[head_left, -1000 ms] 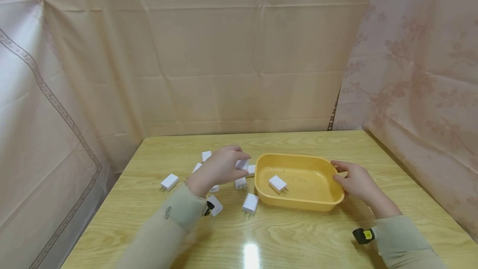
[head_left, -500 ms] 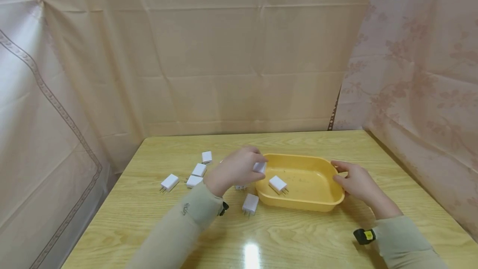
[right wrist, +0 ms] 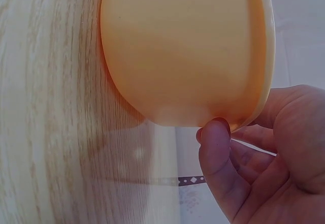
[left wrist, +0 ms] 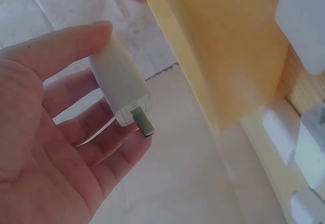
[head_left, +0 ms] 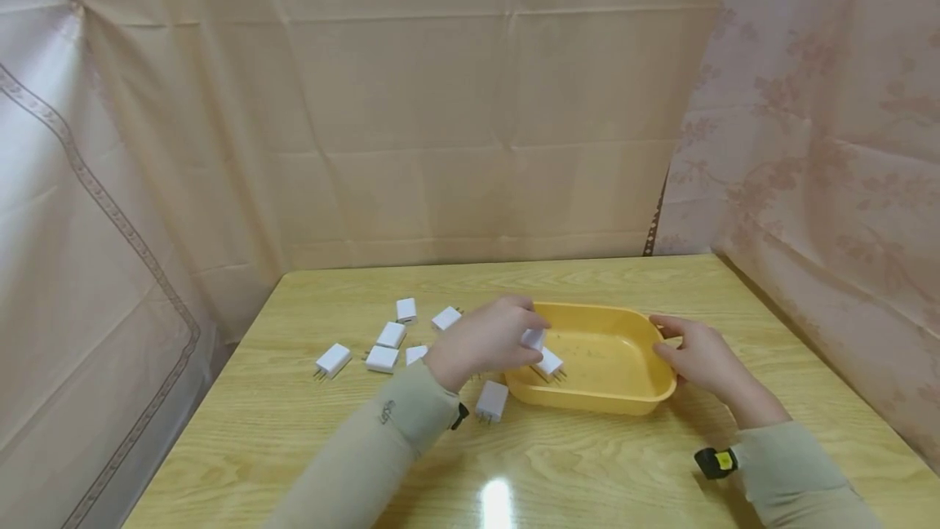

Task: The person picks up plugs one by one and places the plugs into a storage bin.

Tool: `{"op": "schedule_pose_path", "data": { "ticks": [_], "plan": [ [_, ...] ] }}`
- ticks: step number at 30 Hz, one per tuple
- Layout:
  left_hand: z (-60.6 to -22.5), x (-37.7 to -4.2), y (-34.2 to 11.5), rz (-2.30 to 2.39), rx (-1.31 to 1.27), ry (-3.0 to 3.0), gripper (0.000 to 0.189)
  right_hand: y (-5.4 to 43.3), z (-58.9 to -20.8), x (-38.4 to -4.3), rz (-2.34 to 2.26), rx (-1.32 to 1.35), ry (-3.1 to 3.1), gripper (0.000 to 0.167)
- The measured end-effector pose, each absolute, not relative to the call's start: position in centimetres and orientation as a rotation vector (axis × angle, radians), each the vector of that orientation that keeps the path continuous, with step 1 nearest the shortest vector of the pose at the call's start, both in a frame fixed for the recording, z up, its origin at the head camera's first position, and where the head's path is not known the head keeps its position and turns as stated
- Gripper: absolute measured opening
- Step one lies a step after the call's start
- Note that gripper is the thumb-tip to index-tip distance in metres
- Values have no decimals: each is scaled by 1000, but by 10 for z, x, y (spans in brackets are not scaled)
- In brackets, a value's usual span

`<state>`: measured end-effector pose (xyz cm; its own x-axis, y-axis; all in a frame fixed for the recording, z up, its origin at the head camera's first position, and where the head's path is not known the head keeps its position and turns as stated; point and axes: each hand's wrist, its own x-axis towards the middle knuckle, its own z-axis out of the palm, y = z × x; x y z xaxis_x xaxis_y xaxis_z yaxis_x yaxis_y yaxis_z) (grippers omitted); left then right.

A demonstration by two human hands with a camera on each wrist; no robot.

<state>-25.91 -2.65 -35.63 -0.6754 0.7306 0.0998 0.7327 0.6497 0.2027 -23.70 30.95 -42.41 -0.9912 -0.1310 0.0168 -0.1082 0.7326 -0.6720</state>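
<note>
My left hand [head_left: 486,340] pinches a white plug-in charger [left wrist: 119,79] between thumb and fingers, over the left side of a yellow plastic basin [head_left: 587,404]. In the left wrist view a metal prong [left wrist: 143,122] sticks out of the charger's end. Another white charger [head_left: 551,363] lies inside the basin, partly covered by that hand in the head view. At the opposite end, my right hand [head_left: 701,359] grips the basin's rim, its thumb [right wrist: 217,142] against the edge in the right wrist view.
Several more white chargers lie on the wooden table left of the basin, one [head_left: 334,360] farthest left and one [head_left: 492,401] near the basin's front left corner. Cloth curtains [head_left: 470,129] hang behind the table and at both sides.
My left hand has carried its charger to the right, from among the chargers on the table to above the basin. The right hand and the basin have stayed in place.
</note>
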Motion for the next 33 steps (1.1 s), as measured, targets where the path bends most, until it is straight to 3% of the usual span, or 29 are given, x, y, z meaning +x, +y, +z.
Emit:
{"op": "schedule_pose_path", "data": {
  "ticks": [33],
  "plan": [
    [-376,-256,-15,-341,-1321,-2967,36,309,-422,-237,-1112,-205,2895,55]
  ]
}}
